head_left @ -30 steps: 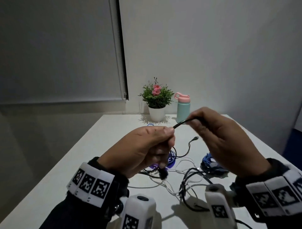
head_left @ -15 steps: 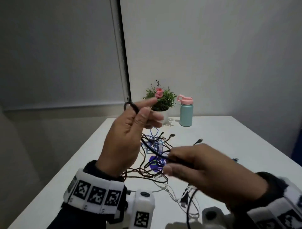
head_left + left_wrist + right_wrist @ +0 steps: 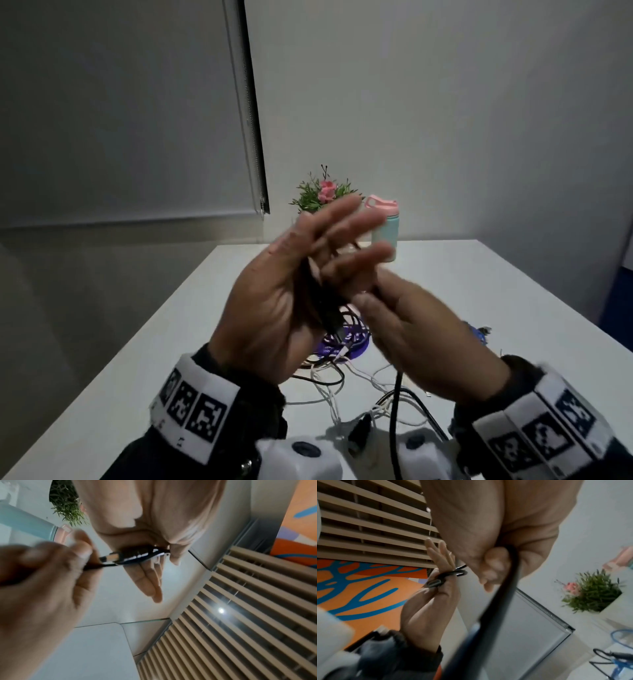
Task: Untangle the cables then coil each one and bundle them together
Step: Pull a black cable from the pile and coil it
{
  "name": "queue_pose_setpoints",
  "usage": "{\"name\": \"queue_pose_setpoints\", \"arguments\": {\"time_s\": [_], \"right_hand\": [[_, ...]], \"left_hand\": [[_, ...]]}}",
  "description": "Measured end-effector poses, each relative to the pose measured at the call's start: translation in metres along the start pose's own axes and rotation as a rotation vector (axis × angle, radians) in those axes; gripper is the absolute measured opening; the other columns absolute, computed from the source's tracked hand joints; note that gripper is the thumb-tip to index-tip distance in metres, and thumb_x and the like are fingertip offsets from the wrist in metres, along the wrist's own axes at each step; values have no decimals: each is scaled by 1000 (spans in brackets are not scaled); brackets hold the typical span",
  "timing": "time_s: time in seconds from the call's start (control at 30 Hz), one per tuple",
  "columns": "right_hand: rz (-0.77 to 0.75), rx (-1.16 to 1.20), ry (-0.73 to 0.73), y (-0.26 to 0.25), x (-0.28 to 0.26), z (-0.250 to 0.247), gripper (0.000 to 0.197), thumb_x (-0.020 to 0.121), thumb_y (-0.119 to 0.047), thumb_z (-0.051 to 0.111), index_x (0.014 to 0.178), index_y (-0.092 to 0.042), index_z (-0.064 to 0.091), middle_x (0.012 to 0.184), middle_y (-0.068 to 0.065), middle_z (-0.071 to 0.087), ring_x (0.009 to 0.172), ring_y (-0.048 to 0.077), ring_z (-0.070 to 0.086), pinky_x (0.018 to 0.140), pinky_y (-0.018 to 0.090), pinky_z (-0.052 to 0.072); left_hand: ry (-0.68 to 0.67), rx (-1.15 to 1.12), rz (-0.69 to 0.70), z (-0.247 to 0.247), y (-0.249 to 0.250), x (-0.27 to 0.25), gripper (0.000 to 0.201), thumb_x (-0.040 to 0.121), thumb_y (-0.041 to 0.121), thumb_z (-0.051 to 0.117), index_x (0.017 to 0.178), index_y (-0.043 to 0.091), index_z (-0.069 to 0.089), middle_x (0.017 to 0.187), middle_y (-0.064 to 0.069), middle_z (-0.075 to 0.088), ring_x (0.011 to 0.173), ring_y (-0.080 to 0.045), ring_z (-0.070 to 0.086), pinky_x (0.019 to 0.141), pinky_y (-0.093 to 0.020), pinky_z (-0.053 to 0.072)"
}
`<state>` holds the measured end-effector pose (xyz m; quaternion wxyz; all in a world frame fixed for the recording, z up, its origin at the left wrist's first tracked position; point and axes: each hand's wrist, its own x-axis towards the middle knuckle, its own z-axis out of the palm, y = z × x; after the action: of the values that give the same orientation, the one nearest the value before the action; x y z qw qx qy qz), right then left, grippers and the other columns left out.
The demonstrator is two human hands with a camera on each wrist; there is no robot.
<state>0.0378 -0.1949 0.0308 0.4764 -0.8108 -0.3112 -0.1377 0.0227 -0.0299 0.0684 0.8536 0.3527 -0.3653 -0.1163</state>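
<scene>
We spread our left hand (image 3: 274, 301) flat as a former; our right hand (image 3: 421, 342) pinches the black cable (image 3: 396, 411) to wrap loops.

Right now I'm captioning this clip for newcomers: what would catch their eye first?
The two hands raised mid-frame: the left hand, fingers straight, has a black cable wound across its palm, while the right hand pinches the cable's trailing length. Below them a tangle of cables sprawls on the white table. At the table's far edge stand a potted plant and a mint bottle with a pink lid.
</scene>
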Motion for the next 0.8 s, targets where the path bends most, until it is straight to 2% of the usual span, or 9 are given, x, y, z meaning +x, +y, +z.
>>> {"name": "queue_pose_setpoints", "arguments": {"time_s": [0.1,0.17,0.23,0.37,0.5,0.57,0.63,0.7,0.8], "right_hand": [[67,77,-209,-5,-7,11,8,100,-27,52,97,-35,53,59,-11,56,48,8,55,48,27,47],[68,75,-307,-12,-10,15,15,95,-32,57,109,-36,52,67,-11,60,59,3,59,60,26,48],[103,160,-373,-18,-11,14,25,89,-35,61,112,-35,51,70,-10,61,65,3,58,67,33,49],[184,254,-413,-23,-11,-3,32,83,-33,66,114,-33,57,76,-4,62,65,16,62,75,54,56],[229,503,-374,-22,-9,-19,46,81,-11,67,125,-20,56,76,14,53,55,25,61,67,51,57],[201,677,-337,-23,-10,-30,54,79,4,62,128,-16,56,78,7,56,51,23,60,58,42,56],[142,738,-258,-24,-10,-43,57,76,12,58,127,-16,60,86,3,59,49,21,57,48,33,53],[74,579,-107,-24,-7,-54,41,80,1,70,116,-19,68,82,2,59,47,19,52,43,27,46],[52,332,134,-15,0,-58,20,82,-28,65,100,-22,71,65,2,59,43,20,46,38,23,36]], "left_hand": [[93,29,168,-4,10,3,49,102,34,40,141,6,49,139,-11,62,121,-24,65,95,-33,55],[188,248,295,-9,13,5,48,102,33,39,144,10,43,141,-6,60,125,-26,62,98,-32,54],[247,568,352,-15,13,4,49,101,35,39,147,17,40,142,1,60,124,-23,63,99,-30,52],[195,1288,317,-27,9,-6,55,102,40,40,155,31,29,134,16,64,106,-5,70,94,-24,53],[138,1825,207,-34,11,-7,52,104,50,34,155,43,27,92,19,73,74,6,67,72,-18,50],[122,1842,101,-37,12,-8,50,102,53,33,150,40,41,73,25,66,68,8,59,63,-12,42],[129,1727,-16,-40,14,-9,49,98,61,36,127,32,63,66,29,60,64,8,55,63,-11,39],[107,1510,-126,-41,16,-10,56,94,68,38,100,24,71,61,23,57,60,3,53,61,-13,39],[25,1102,-114,-34,12,-10,39,92,54,49,70,22,58,54,16,45,48,-1,39,51,-13,33]]}}
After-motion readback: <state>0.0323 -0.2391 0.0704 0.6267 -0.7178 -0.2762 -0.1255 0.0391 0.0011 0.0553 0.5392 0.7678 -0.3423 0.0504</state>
